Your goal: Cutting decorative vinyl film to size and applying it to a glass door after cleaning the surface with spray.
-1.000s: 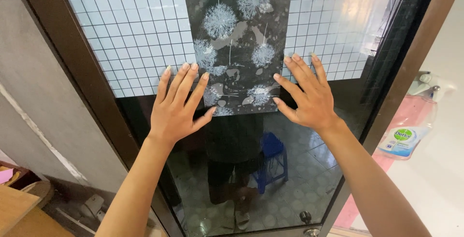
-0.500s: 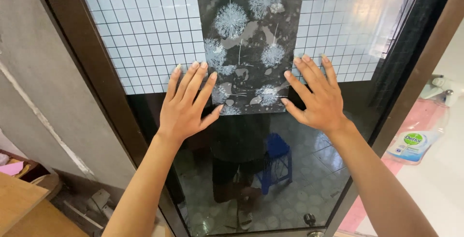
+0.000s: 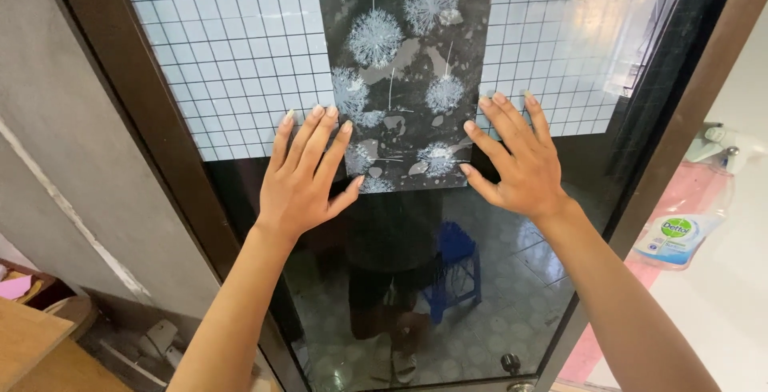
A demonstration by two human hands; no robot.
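Observation:
A dark glass door panel (image 3: 416,280) fills the view, with white gridded film (image 3: 240,48) stuck on its upper part. A dark strip of film printed with pale dandelion heads (image 3: 404,64) runs down the middle. My left hand (image 3: 304,176) lies flat on the glass, fingers spread, at the lower left corner of the dandelion strip. My right hand (image 3: 516,160) presses flat at the strip's lower right edge, fingers apart. Neither hand holds anything.
A dark brown door frame (image 3: 144,120) runs down the left beside a grey wall (image 3: 56,168). A clear pump bottle (image 3: 680,228) stands at the right on a pale surface. The glass reflects a blue stool (image 3: 452,268) and a tiled floor. A wooden surface (image 3: 32,344) shows at lower left.
Both hands have stayed flat on the film. The view has shifted slightly, so hands and door sit a little further right in the picture.

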